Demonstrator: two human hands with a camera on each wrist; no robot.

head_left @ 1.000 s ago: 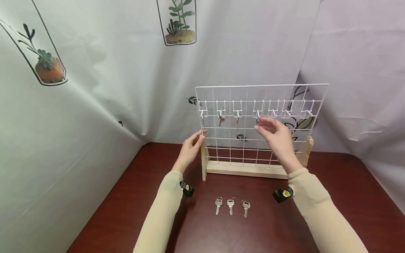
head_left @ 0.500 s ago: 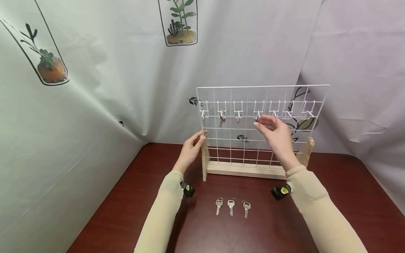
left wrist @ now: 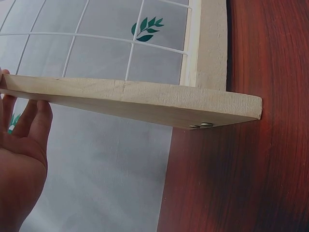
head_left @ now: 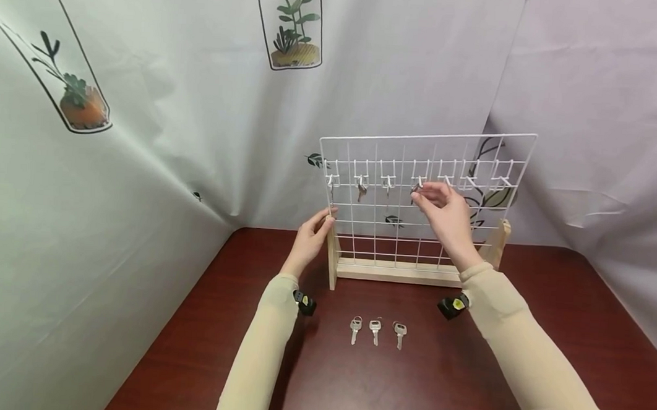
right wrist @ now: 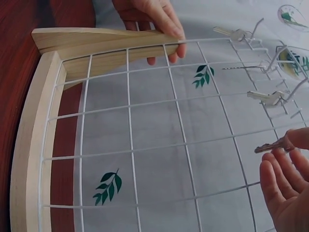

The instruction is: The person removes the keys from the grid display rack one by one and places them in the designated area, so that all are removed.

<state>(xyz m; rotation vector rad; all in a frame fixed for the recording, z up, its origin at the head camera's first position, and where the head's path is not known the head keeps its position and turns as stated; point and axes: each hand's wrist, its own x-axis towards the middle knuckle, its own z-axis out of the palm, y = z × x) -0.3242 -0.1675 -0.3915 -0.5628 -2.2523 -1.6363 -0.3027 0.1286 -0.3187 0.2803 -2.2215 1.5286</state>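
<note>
Key (right wrist: 270, 146) sits in right hand (head_left: 448, 216) — left hand (head_left: 307, 240) apart.

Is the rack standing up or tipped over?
The rack is standing up: its wooden stand rests on the table, wire grid above.

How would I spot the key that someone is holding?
On the dark red table stands a wood-and-wire rack with a row of white hooks. Count to the fourth hook from the left, where the right hand is raised. The key there is the only one in a person's grip: three others hang to its left, three lie on the table.
</note>
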